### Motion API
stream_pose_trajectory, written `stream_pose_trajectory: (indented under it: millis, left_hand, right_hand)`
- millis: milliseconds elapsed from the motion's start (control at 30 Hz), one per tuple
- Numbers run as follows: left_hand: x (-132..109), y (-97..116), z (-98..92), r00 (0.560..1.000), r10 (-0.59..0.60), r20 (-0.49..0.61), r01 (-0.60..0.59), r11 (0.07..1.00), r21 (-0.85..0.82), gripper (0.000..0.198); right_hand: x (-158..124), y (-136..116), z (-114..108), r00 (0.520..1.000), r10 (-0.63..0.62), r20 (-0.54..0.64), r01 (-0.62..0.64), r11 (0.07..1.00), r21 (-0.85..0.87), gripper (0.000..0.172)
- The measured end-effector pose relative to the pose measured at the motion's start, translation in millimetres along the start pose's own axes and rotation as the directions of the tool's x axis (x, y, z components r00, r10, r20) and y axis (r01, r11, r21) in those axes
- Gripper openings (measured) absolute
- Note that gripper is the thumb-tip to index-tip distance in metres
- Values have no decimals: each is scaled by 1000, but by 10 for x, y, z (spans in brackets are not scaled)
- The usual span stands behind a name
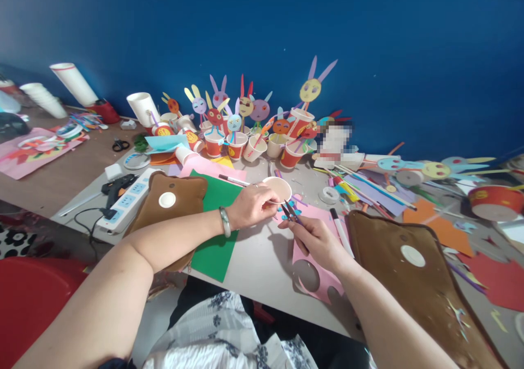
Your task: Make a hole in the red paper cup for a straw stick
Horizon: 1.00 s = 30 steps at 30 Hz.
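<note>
My left hand [254,205], with a bracelet at the wrist, is closed at the near rim of a white paper cup [279,186]. Its curled fingers hide the cup's lower side. In my right hand [315,238] is a pair of scissors [292,213], their blades slightly apart and pointing at the cup's near edge. Small blue paper pieces lie just behind the blades. Under my right hand is a pink paper sheet [313,281] with round holes cut out. A green paper sheet [213,254] lies beneath my left forearm.
Paper-cup figures with rabbit ears [234,122] stand along the blue wall. Brown cushion-like pads [180,189] flank the work spot. On the left are a power strip [125,200] and glue gun [117,188]; a tape roll [328,195], marker [341,231] and paper scraps lie right.
</note>
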State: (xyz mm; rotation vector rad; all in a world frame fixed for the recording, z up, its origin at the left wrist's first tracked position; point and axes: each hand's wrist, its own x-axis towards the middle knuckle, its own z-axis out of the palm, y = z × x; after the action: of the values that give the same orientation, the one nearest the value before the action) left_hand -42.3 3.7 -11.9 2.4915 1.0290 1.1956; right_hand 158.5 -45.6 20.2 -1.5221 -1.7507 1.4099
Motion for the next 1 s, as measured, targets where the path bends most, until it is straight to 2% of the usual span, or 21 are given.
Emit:
stream_pose_trajectory:
  millis: [200,367,433,533,633,700,833,1000]
  left_hand:
    - [-5,11,14,996,83,-21,-83,996,18,14]
    - [0,18,5,996,86,-9,-86,996,25,13]
    - [3,22,-2,999,42,-20,-42,999,-9,12]
    - [14,23,-14,994,-90,-54,83,989,-122,9]
    - [40,19,-26,969,-235,-72,204,934,-294,10]
    - [61,23,-33,951,-305,-43,264,880,-396,12]
    - [79,42,-40,939,-342,26,312,820,-480,15]
    - [63,48,-40,942,-330,64,321,827,-462,14]
  right_hand:
    - [5,19,10,1000,-25,-6,25,999,23,43]
    - [10,34,33,999,-29,-16,29,999,27,44]
    - [11,34,38,999,-32,-26,33,999,33,44]
    - [4,20,37,999,-40,-31,41,999,26,45]
    - [-12,-7,33,997,-59,-42,60,998,25,42]
    - [-21,-20,34,996,-73,-54,74,997,23,39]
    - [-22,-15,34,994,-95,-60,96,995,8,36]
    - [-9,7,30,995,-86,-49,87,996,17,38]
